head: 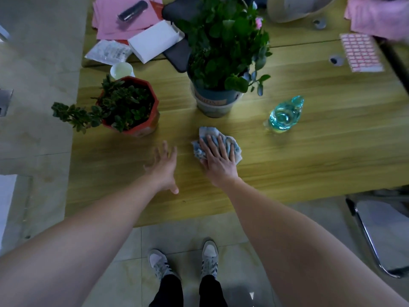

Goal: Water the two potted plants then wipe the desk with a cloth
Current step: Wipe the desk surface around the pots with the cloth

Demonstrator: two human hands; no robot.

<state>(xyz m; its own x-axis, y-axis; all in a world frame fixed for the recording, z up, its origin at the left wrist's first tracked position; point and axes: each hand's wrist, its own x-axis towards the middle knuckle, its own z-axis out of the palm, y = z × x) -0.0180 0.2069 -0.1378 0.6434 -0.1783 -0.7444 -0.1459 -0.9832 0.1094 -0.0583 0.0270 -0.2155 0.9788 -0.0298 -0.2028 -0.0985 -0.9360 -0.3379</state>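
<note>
My right hand (218, 159) lies flat on a crumpled blue-grey cloth (236, 149), pressing it onto the wooden desk (309, 156). My left hand (164, 166) hovers just left of it, fingers spread, holding nothing. A small plant in a red octagonal pot (132, 105) stands at the left of the desk. A taller leafy plant with a pink flower sits in a blue-grey pot (215, 103) behind the cloth. A clear plastic water bottle (284, 115) stands to the right of that pot.
At the back lie pink papers (124, 21), a white box (155, 41), a white cup (121, 70), a dark pouch (177, 56) and a pink sticker sheet (360, 52). A chair (380, 231) stands at the right below the desk edge.
</note>
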